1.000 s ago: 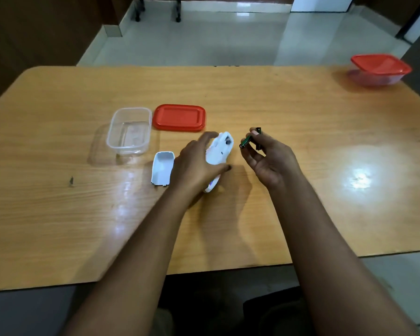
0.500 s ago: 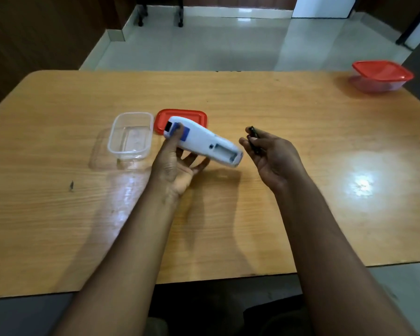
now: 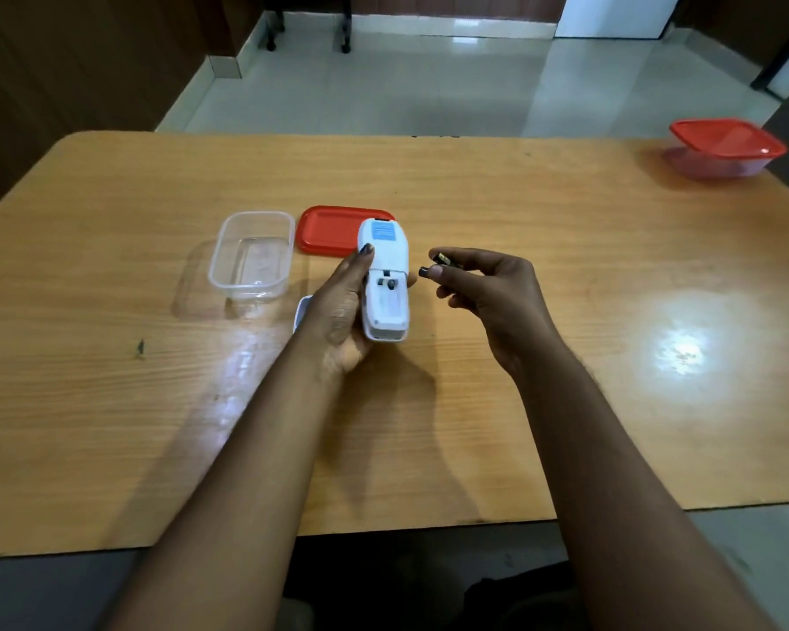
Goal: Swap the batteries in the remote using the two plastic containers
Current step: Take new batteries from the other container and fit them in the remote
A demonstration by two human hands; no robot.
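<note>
My left hand (image 3: 340,311) holds the white remote (image 3: 386,284) above the table, back side up, with its battery compartment uncovered. Just to the right of the remote, my right hand (image 3: 488,293) pinches a small dark battery (image 3: 445,258) between thumb and fingers. The remote's white battery cover (image 3: 302,307) lies on the table, mostly hidden behind my left hand. An open clear plastic container (image 3: 252,255) stands left of the remote, and its red lid (image 3: 326,230) lies beside it. A second container with a red lid on (image 3: 727,148) sits at the far right corner.
The wooden table (image 3: 565,357) stretches wide around my hands, with a bright light glare at the right. Beyond its far edge is a tiled floor with chair legs (image 3: 308,34). A small dark mark (image 3: 141,346) is on the left side.
My left hand lifted the remote off the table and turned it lengthwise, compartment up. My right hand kept hold of the battery and stayed close to the remote.
</note>
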